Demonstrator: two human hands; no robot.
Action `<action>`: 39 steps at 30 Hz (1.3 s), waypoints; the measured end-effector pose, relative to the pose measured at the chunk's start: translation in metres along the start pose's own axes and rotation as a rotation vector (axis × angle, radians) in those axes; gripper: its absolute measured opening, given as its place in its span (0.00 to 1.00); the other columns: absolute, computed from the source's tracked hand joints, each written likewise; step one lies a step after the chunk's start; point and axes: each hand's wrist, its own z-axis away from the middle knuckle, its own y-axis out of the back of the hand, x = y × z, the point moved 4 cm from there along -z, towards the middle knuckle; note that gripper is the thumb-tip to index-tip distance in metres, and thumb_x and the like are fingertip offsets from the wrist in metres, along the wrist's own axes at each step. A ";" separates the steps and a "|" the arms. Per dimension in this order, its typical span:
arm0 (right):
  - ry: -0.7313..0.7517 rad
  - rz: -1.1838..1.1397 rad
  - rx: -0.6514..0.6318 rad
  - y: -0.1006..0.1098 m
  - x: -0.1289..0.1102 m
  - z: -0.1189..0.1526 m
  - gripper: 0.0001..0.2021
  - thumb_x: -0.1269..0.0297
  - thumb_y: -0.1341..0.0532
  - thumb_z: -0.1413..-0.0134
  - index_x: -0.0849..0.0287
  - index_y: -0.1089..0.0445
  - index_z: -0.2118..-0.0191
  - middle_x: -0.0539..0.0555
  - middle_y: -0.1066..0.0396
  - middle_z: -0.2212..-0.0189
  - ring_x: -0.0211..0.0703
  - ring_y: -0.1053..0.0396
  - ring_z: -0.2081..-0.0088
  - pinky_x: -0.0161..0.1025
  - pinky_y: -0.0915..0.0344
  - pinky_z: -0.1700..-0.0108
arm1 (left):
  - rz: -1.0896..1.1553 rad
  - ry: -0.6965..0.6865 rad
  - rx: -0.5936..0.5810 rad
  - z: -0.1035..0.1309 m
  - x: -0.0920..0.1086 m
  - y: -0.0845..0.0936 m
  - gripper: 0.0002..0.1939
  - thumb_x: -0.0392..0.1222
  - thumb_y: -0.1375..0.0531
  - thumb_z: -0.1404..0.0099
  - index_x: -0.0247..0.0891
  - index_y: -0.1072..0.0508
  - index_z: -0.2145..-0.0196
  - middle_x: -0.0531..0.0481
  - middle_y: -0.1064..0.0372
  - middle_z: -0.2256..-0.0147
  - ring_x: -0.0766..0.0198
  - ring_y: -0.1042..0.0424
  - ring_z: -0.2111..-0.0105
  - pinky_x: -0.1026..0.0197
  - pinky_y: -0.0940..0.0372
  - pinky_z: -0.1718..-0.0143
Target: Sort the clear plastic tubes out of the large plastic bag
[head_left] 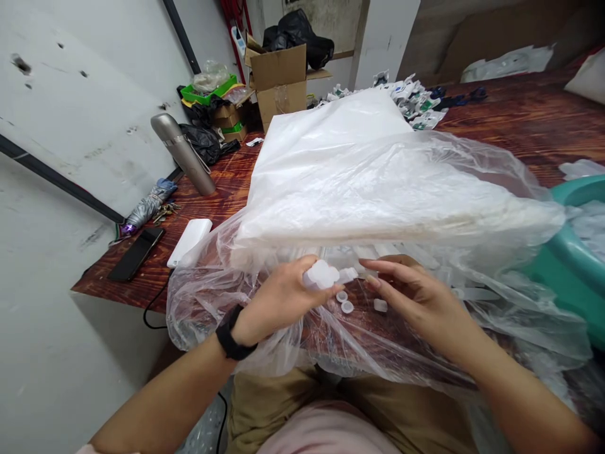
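Note:
My left hand [278, 284], with a black band on the wrist, is closed around a translucent white plastic piece [321, 275] with a rounded, lobed outline. A smaller squarish white part [348, 275] juts from its right side; I cannot tell whether the two are joined. Just to the right, my right hand [411, 290] hovers with thumb and forefinger apart and nothing visible between them. Below and between the hands, two small round white caps [347, 307] lie on the wooden table [326, 334]. Another small white cap [380, 306] lies under my right fingertips.
Clear plastic sheeting [203, 309] spreads around a large white plastic-wrapped stack [340, 164] ahead. A teal basin [562, 258] stands at right. On the left are a steel flask [184, 154], a white box-like device [190, 242], a black phone [137, 254] and a folded umbrella [149, 205].

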 end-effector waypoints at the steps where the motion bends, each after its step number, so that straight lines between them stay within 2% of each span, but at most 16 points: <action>1: -0.020 -0.058 0.013 0.001 -0.005 0.003 0.22 0.46 0.41 0.27 0.55 0.20 0.43 0.59 0.19 0.55 0.48 0.17 0.58 0.42 0.20 0.57 | 0.115 0.010 -0.013 0.006 0.000 -0.004 0.16 0.56 0.32 0.30 0.40 0.22 0.60 0.54 0.20 0.66 0.62 0.24 0.68 0.62 0.32 0.67; 4: -0.107 -0.302 0.054 -0.001 -0.017 0.017 0.20 0.44 0.37 0.30 0.50 0.17 0.47 0.57 0.19 0.50 0.49 0.18 0.50 0.42 0.20 0.51 | 0.264 0.031 -0.026 0.020 -0.001 -0.013 0.13 0.52 0.30 0.32 0.40 0.20 0.58 0.54 0.19 0.64 0.63 0.24 0.67 0.62 0.31 0.65; 6: -0.151 -0.410 0.080 -0.003 -0.020 0.027 0.15 0.47 0.33 0.34 0.47 0.16 0.50 0.54 0.18 0.48 0.49 0.20 0.45 0.42 0.22 0.44 | 0.277 0.035 -0.022 0.027 0.000 -0.015 0.13 0.51 0.29 0.32 0.40 0.20 0.58 0.55 0.20 0.64 0.64 0.25 0.66 0.63 0.32 0.65; 8: -0.134 -0.425 0.088 -0.003 -0.023 0.036 0.11 0.51 0.31 0.35 0.45 0.16 0.50 0.53 0.18 0.48 0.47 0.20 0.46 0.40 0.23 0.43 | 0.272 0.032 -0.034 0.033 0.001 -0.016 0.12 0.51 0.29 0.32 0.40 0.20 0.58 0.55 0.19 0.64 0.64 0.24 0.66 0.63 0.32 0.63; 11: -0.003 -0.374 0.072 0.000 -0.029 0.047 0.10 0.57 0.32 0.33 0.43 0.18 0.48 0.54 0.19 0.50 0.46 0.19 0.48 0.36 0.20 0.50 | 0.283 -0.003 -0.057 0.040 0.003 -0.015 0.10 0.48 0.29 0.32 0.40 0.20 0.59 0.55 0.19 0.61 0.64 0.22 0.64 0.64 0.31 0.60; 14: 0.174 -0.215 0.037 0.004 -0.038 0.053 0.14 0.66 0.35 0.31 0.39 0.20 0.47 0.51 0.19 0.52 0.42 0.18 0.51 0.34 0.20 0.51 | 0.272 -0.052 -0.067 0.046 0.004 -0.015 0.10 0.45 0.27 0.33 0.38 0.20 0.59 0.53 0.19 0.61 0.64 0.21 0.64 0.65 0.30 0.61; 17: 0.319 -0.049 0.004 0.005 -0.047 0.059 0.18 0.70 0.36 0.32 0.39 0.24 0.43 0.50 0.18 0.55 0.41 0.18 0.56 0.34 0.20 0.52 | 0.124 -0.216 -0.059 0.052 0.010 -0.017 0.06 0.39 0.30 0.30 0.37 0.20 0.57 0.50 0.18 0.60 0.61 0.19 0.61 0.63 0.29 0.59; 20: 0.324 0.070 0.004 0.003 -0.049 0.063 0.16 0.67 0.38 0.29 0.43 0.28 0.41 0.50 0.17 0.56 0.42 0.16 0.57 0.35 0.20 0.51 | -0.072 -0.438 0.019 0.058 0.020 -0.019 0.05 0.34 0.37 0.26 0.35 0.22 0.54 0.46 0.17 0.58 0.57 0.19 0.58 0.58 0.27 0.55; 22: 0.280 0.123 0.003 0.001 -0.047 0.067 0.15 0.63 0.42 0.26 0.45 0.31 0.38 0.51 0.16 0.53 0.43 0.16 0.55 0.35 0.20 0.50 | -0.146 -0.515 0.071 0.061 0.024 -0.020 0.05 0.34 0.39 0.24 0.35 0.24 0.54 0.46 0.17 0.58 0.57 0.19 0.58 0.57 0.27 0.55; 26: 0.270 0.194 -0.050 0.000 -0.044 0.074 0.24 0.57 0.43 0.25 0.47 0.41 0.28 0.55 0.20 0.42 0.46 0.18 0.45 0.37 0.22 0.45 | -0.129 -0.513 0.083 0.062 0.025 -0.019 0.04 0.37 0.40 0.22 0.37 0.25 0.53 0.48 0.17 0.58 0.59 0.19 0.59 0.58 0.26 0.55; 29: 0.308 0.234 -0.058 0.002 -0.047 0.075 0.22 0.59 0.45 0.24 0.45 0.40 0.30 0.53 0.18 0.43 0.44 0.17 0.47 0.37 0.22 0.44 | -0.135 -0.511 0.061 0.062 0.025 -0.020 0.04 0.35 0.39 0.23 0.39 0.26 0.52 0.49 0.17 0.57 0.60 0.19 0.57 0.58 0.27 0.54; 35: 0.358 0.292 -0.028 0.005 -0.053 0.072 0.23 0.56 0.47 0.23 0.47 0.41 0.28 0.57 0.17 0.45 0.48 0.16 0.48 0.41 0.19 0.48 | -0.155 -0.562 0.060 0.066 0.025 -0.022 0.05 0.33 0.39 0.24 0.37 0.26 0.51 0.48 0.18 0.57 0.59 0.20 0.58 0.58 0.27 0.54; 39: 0.382 0.270 -0.027 0.004 -0.056 0.071 0.22 0.55 0.46 0.23 0.48 0.39 0.30 0.57 0.17 0.47 0.48 0.15 0.51 0.40 0.19 0.49 | -0.168 -0.555 0.071 0.066 0.027 -0.020 0.06 0.33 0.40 0.23 0.37 0.26 0.51 0.49 0.19 0.58 0.59 0.20 0.57 0.58 0.27 0.53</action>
